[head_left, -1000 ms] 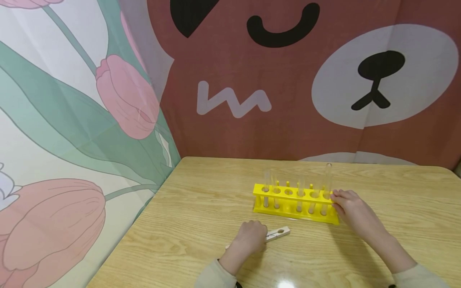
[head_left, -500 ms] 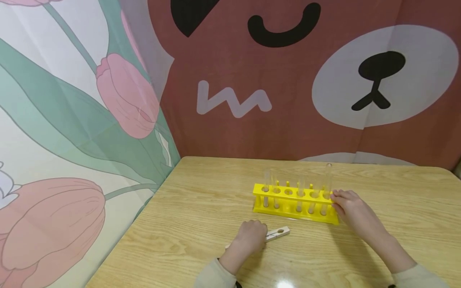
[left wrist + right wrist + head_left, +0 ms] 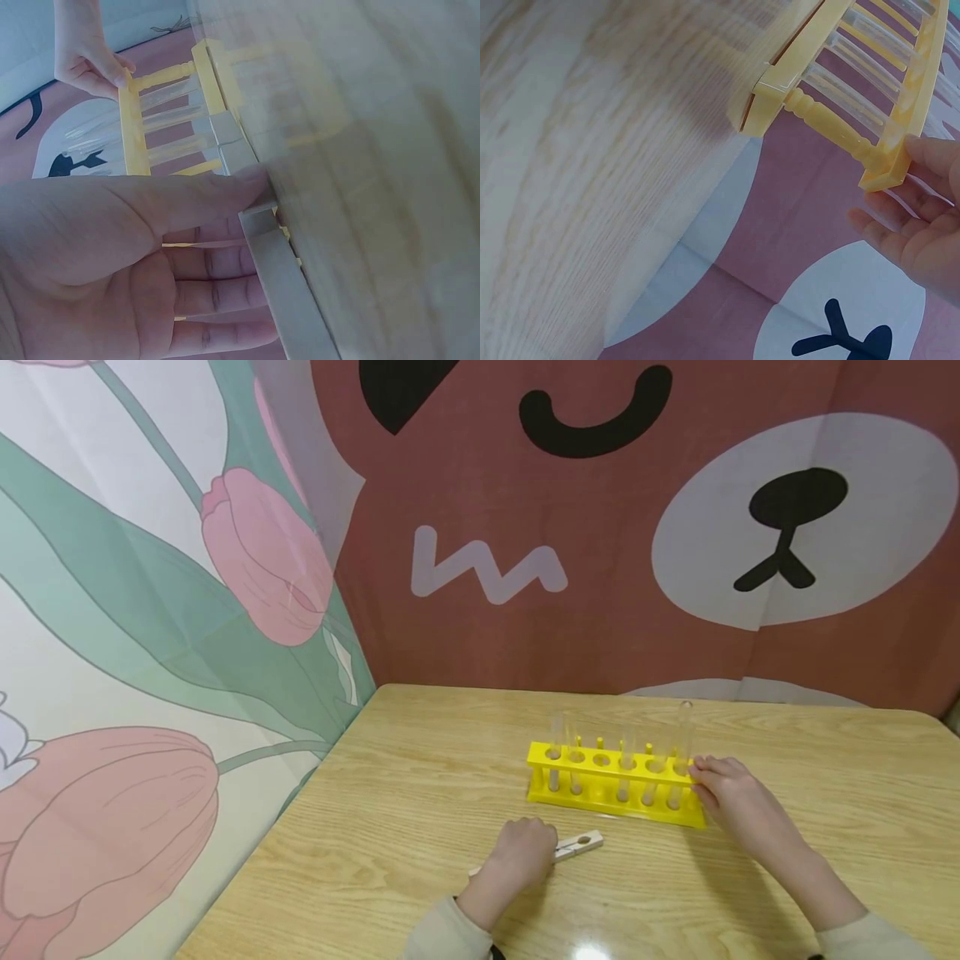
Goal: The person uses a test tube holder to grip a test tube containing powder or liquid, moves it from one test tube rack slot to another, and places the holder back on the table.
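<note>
In the head view a yellow test tube rack (image 3: 622,811) stands on the table with several clear test tubes (image 3: 685,728) upright in it. The rightmost tube rises highest, and the third hole from the left has no tube. My right hand (image 3: 742,802) grips the rack's right end, its thumb on the top plate's corner and fingers beneath it in the right wrist view. Nearer the front edge, my left hand (image 3: 521,853) holds a wooden test tube clamp (image 3: 573,847) close over the tabletop. In the left wrist view its thumb presses the clamp (image 3: 289,281) against the fingers.
The wood-grain table (image 3: 390,793) reaches back to a wall hanging (image 3: 480,643) with a reddish-brown bear face. To the left hangs a tulip-print cloth (image 3: 187,635) beside the table's edge. A bright light reflection lies near the front.
</note>
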### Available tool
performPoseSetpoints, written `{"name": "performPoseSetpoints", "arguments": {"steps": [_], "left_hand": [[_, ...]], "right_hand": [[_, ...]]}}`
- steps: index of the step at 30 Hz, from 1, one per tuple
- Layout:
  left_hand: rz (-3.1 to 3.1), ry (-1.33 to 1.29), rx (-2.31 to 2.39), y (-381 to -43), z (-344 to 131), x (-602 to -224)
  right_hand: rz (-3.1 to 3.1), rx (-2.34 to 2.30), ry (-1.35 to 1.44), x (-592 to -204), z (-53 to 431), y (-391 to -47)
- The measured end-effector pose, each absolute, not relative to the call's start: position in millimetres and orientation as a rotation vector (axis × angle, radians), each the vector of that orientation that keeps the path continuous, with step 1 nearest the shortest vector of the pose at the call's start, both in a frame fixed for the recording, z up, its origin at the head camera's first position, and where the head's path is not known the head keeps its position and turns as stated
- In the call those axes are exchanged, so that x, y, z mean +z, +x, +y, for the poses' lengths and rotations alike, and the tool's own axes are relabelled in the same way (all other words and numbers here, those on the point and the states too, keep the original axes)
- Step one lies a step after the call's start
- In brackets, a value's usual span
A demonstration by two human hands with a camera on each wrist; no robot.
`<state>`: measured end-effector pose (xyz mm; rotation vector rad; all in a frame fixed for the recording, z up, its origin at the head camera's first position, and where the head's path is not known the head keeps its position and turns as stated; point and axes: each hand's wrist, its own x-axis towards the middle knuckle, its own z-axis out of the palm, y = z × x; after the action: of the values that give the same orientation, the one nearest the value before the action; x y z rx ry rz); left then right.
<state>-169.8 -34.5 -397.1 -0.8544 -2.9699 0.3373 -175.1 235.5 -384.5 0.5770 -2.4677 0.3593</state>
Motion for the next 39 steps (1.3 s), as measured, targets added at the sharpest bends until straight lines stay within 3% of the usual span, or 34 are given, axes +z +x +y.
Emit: {"name": "performPoseSetpoints", "arguments": {"steps": [39], "left_hand": [[-2.97, -0.803, 0.33, -168.8, -32.9, -397.1]], "right_hand": [[-2.487, 0.369, 0.564, -383.8, 235.6, -175.7]]}}
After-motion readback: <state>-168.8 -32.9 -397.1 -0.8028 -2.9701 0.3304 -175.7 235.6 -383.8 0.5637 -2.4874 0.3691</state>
